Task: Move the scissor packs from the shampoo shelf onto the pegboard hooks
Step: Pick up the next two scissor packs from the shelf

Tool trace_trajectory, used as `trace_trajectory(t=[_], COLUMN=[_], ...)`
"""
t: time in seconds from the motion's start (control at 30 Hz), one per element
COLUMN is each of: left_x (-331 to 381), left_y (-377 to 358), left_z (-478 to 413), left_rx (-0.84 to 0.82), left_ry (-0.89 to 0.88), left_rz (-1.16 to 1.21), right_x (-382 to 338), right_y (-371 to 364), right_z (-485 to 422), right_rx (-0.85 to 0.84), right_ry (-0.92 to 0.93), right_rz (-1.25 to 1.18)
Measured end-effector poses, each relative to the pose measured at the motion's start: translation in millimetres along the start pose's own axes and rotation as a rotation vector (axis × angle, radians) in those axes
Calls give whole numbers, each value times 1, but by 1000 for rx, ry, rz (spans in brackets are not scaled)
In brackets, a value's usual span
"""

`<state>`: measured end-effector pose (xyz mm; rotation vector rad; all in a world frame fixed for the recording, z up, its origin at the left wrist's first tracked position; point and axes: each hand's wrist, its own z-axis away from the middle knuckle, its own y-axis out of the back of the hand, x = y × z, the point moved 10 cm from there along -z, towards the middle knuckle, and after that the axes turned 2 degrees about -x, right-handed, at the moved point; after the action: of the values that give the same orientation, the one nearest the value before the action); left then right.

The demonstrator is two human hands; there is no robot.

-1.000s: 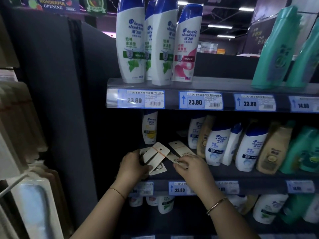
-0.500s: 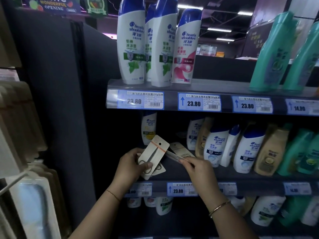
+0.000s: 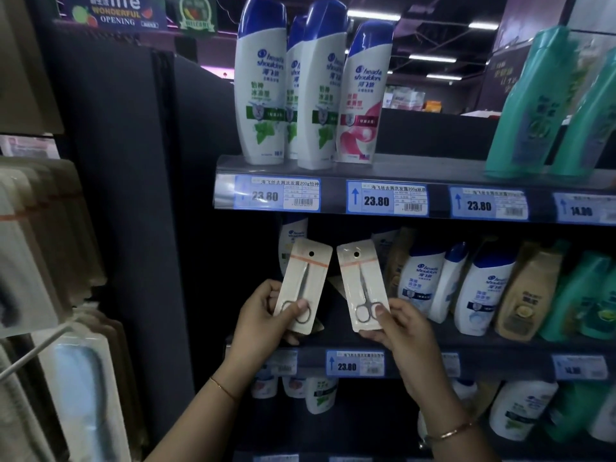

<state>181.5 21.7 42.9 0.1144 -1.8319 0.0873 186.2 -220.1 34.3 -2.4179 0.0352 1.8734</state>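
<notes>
Just below the middle of the frame, the left hand (image 3: 265,320) and the right hand (image 3: 398,325) each hold up a scissor pack in front of the shampoo shelf (image 3: 483,345). The left hand's fingers are closed on the lower end of the left scissor pack (image 3: 305,285), thumb pressed over the scissor loops, and more card edges peek out behind that pack at its lower right corner, so it may be a small stack. The right hand pinches the bottom of the right scissor pack (image 3: 363,286), thumb on the front by the loops. Both packs stand nearly upright, tops leaning slightly apart, with a narrow dark gap between their inner edges; each has a hang hole near its top edge. Their upper ends sit clear below the upper shelf's price rail (image 3: 333,198). White shampoo bottles (image 3: 420,281) crowd the shelf just right of the right pack, while the space left of the hands is open as far as a dark divider panel (image 3: 133,228). At the far left edge of the frame hang rows of carded goods (image 3: 50,228), and a white hook arm (image 3: 36,348) juts out at lower left, well apart from both packs.
</notes>
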Motion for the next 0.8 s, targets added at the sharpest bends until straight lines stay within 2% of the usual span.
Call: trace_trajectory(t=[0.17,0.37,0.6,0.8], left_x=[13,31,67,112], left_y=[-5,16,75,168], left_z=[34,70,115,152], left_rx=[-81,-175,-260,-281], left_ry=[9,20,-65,-163], left_rz=[117,163,96,105], right_x=[7,-7,-52,-96], right_y=[-22,-46,-90,-179], right_z=[35,79,136,193], right_rx=[-93,-114,-93,-119], right_ry=[-91,-89,-25,61], right_rz=[-204,-254,-276,-238])
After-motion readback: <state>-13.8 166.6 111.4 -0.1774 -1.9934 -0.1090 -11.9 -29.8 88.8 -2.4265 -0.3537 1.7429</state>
